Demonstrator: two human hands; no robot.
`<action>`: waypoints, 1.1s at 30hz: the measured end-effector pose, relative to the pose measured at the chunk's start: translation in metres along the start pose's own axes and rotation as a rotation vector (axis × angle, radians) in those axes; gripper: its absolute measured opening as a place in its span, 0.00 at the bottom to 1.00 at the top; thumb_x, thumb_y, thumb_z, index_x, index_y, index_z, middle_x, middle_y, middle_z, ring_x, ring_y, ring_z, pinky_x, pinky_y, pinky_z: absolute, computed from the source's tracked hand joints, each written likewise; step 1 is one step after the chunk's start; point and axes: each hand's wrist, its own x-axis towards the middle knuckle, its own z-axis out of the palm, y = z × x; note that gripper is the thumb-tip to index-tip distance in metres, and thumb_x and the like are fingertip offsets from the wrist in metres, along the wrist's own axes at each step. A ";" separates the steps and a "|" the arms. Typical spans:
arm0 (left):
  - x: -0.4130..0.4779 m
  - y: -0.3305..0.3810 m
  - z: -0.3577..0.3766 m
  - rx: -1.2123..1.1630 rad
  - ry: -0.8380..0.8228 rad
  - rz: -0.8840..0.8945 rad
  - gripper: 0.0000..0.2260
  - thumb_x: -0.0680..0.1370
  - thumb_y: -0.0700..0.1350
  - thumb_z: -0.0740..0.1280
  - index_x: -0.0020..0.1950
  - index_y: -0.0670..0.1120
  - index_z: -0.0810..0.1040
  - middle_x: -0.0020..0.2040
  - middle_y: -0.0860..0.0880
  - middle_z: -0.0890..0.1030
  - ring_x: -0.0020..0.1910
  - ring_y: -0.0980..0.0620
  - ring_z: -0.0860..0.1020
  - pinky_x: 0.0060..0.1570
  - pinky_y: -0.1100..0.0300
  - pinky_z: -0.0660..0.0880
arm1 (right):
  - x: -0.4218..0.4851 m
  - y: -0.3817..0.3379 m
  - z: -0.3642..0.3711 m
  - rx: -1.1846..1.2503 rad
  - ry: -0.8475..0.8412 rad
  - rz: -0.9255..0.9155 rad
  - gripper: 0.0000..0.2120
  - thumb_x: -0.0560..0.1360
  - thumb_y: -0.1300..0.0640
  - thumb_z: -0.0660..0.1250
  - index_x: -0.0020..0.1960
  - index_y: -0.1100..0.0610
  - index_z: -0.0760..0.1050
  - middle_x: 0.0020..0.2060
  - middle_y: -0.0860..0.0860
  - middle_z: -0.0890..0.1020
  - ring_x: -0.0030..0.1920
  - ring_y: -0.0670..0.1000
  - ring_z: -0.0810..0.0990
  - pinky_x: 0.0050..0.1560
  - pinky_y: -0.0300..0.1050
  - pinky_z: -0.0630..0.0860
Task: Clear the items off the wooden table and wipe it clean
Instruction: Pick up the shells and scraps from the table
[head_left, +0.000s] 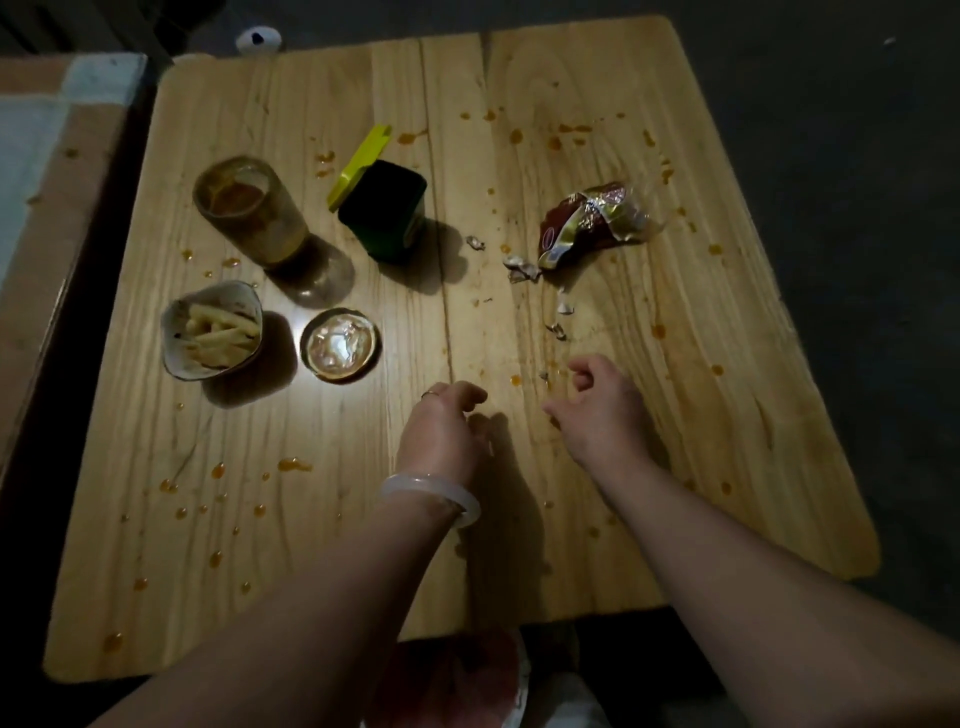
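So the table is a proper mess right now, with orange sauce drops sitting all over the wood. Both hands are hovering low over the near middle, just beside each other. The left hand, the one with the pale bangle, is curling its fingers loosely and gripping nothing I can make out. The right hand is also curling, thumb and forefinger nearly pinching, right next to a tiny scrap. My guess is it's going for the crumbs first, though the light's dim enough that I can't tell if it's already holding a bit.

Everything else is sitting untouched further back: a glass with some drink in it on the far left, a dark tub with its yellow lid flipped up beside it, a bowl of fries nearer the left edge, and a sauce dish just right of that. The crumpled wrapper is lying on the right, with shell-like bits trailing from it toward the hands, which is probably why they're starting there. No cloth in sight yet, so wiping is looking a long way off.
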 end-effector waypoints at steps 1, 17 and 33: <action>0.009 0.004 0.003 0.018 -0.002 0.011 0.13 0.76 0.40 0.67 0.60 0.49 0.77 0.55 0.51 0.76 0.51 0.56 0.75 0.48 0.66 0.71 | 0.010 -0.003 -0.002 -0.037 0.000 -0.022 0.24 0.73 0.62 0.73 0.67 0.51 0.72 0.64 0.50 0.73 0.61 0.49 0.73 0.40 0.29 0.66; 0.095 0.044 0.029 0.086 0.102 0.076 0.12 0.79 0.44 0.61 0.59 0.44 0.78 0.58 0.47 0.75 0.55 0.47 0.75 0.55 0.52 0.75 | 0.091 -0.012 0.005 -0.219 -0.047 -0.308 0.04 0.77 0.63 0.68 0.48 0.58 0.81 0.46 0.45 0.71 0.42 0.43 0.72 0.34 0.27 0.62; 0.152 0.070 0.041 0.138 0.099 0.066 0.13 0.76 0.43 0.66 0.60 0.46 0.76 0.62 0.46 0.70 0.61 0.47 0.68 0.60 0.55 0.70 | 0.123 -0.029 0.006 -0.155 0.054 -0.255 0.11 0.76 0.63 0.67 0.58 0.58 0.80 0.55 0.53 0.78 0.46 0.45 0.71 0.43 0.35 0.65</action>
